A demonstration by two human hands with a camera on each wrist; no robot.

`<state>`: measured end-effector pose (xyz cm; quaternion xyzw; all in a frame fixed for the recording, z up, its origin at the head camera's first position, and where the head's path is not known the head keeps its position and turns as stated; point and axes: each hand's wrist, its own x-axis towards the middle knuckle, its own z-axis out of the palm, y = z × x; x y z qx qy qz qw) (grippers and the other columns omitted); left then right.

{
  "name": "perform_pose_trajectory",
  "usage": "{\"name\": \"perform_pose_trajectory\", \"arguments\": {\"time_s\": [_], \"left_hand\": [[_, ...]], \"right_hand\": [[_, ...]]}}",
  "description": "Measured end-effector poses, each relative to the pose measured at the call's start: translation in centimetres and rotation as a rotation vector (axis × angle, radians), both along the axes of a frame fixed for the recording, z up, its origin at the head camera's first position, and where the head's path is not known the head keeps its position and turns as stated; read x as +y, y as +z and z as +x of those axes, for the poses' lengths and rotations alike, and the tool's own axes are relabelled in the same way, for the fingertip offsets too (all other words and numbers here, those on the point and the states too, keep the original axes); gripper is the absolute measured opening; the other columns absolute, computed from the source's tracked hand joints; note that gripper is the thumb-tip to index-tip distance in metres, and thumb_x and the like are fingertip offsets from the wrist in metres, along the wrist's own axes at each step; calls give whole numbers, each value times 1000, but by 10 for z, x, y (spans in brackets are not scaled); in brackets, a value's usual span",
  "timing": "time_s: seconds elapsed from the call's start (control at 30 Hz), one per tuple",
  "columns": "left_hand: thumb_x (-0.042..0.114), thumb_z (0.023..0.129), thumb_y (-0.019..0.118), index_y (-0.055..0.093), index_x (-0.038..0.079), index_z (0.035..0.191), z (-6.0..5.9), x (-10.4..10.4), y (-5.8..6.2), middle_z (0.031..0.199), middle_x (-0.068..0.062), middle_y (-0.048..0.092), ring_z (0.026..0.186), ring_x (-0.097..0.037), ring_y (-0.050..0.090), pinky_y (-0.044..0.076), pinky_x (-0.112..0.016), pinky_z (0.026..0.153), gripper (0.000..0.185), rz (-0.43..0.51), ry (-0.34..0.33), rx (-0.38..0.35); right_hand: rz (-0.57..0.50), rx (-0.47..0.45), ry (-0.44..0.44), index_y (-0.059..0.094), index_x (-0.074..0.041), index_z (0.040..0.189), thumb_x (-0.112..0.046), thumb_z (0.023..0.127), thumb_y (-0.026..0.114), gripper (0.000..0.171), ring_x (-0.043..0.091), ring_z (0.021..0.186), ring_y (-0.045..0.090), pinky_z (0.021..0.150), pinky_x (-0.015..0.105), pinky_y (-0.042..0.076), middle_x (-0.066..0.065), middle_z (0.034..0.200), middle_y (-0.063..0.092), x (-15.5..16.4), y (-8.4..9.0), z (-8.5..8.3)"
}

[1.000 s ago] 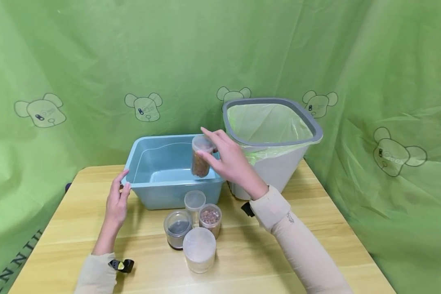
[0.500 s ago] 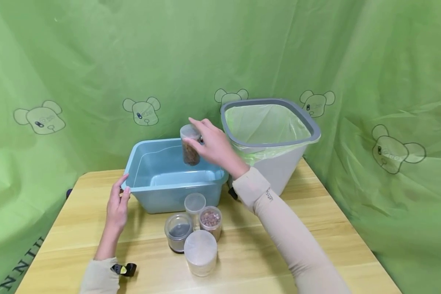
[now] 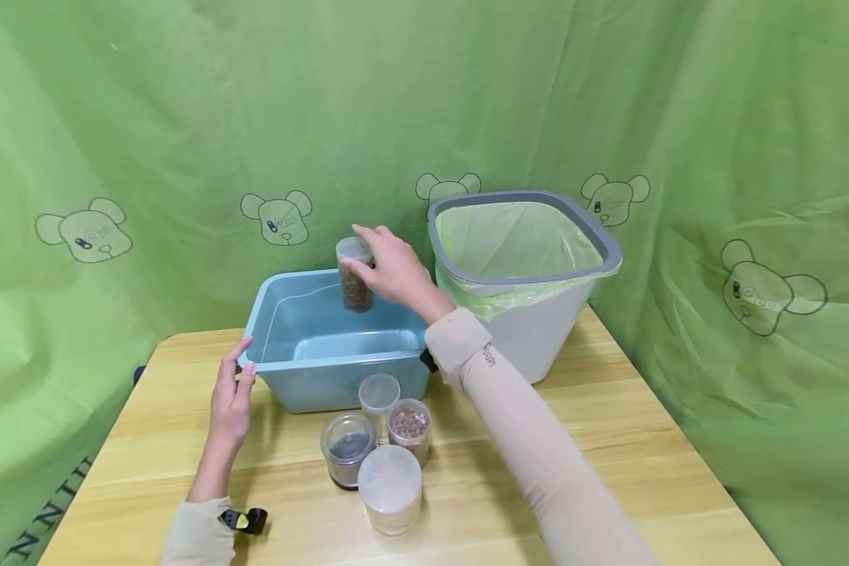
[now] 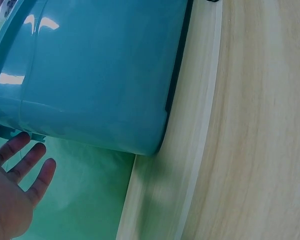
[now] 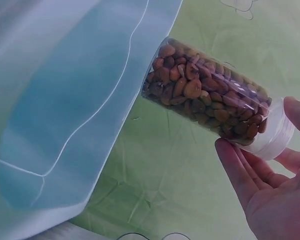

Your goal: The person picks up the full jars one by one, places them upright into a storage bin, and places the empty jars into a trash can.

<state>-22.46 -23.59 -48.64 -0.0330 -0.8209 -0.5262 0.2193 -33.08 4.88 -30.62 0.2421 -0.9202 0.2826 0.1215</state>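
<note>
My right hand (image 3: 398,271) grips a clear plastic jar (image 3: 357,289) near its whitish lid (image 5: 275,130). Brown nut-like or pebble-like pieces fill the jar (image 5: 205,92), which hangs nearly upright over the back part of a blue plastic basin (image 3: 350,385) in the head view. At the basin's left front corner, my left hand (image 3: 231,401) has its fingertips by the rim. In the left wrist view several fingers (image 4: 27,162) reach out fairly straight beside the basin's rim; the thumb is out of that view.
Several lidded jars cluster before the basin: one with dark contents (image 3: 349,456), one with reddish pieces (image 3: 409,424), a wide white-lidded one (image 3: 391,487) and a narrow one (image 3: 379,389). A lined trash bin (image 3: 545,322) stands right of the basin on the wooden table (image 3: 608,440).
My right hand has carried the jar left and toward the back, from the basin's front right edge to over its rear part. My left hand stays at the basin's corner.
</note>
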Motion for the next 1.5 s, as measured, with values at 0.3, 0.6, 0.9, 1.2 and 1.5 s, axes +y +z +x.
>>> {"name": "perform_pose_trajectory", "arguments": {"time_s": [0.3, 0.6, 0.9, 1.2, 1.5], "left_hand": [[25, 112, 40, 41, 24, 159, -3, -8, -11, 147, -15, 53, 108, -5, 48, 41, -13, 87, 48, -28, 10, 4], [20, 111, 39, 42, 11, 157, 16, 11, 21, 141, -25, 53, 103, 1, 47, 39, -12, 86, 47, -8, 6, -4], [20, 111, 40, 42, 16, 158, -1, -1, -3, 147, -21, 52, 109, 1, 47, 40, -10, 88, 47, -13, 12, 12], [24, 111, 42, 42, 24, 158, -8, -9, -14, 147, -16, 53, 108, -4, 46, 39, -25, 85, 48, -38, -5, 42], [23, 111, 41, 42, 23, 158, -8, -10, -15, 147, -18, 53, 110, -3, 46, 39, -29, 87, 48, -44, 0, 43]], "right_hand": [[-4, -60, -7, 41, -11, 159, -41, 103, 63, 67, 30, 129, 58, 110, 47, 46, 15, 146, 56, -7, -11, -16], [-23, -128, -39, 43, -10, 158, -40, 103, 64, 66, 31, 133, 55, 111, 47, 46, 15, 148, 54, -5, -27, -26], [-12, -178, -36, 48, -7, 154, -37, 101, 68, 64, 32, 134, 55, 110, 46, 48, 16, 147, 56, -6, -41, -30], [21, -221, -43, 50, -5, 151, -37, 101, 68, 62, 32, 133, 56, 109, 44, 49, 17, 148, 57, -7, -57, -31], [6, -241, -61, 54, -8, 148, -37, 100, 70, 58, 31, 127, 60, 105, 45, 52, 14, 143, 60, -6, -72, -35]]}}
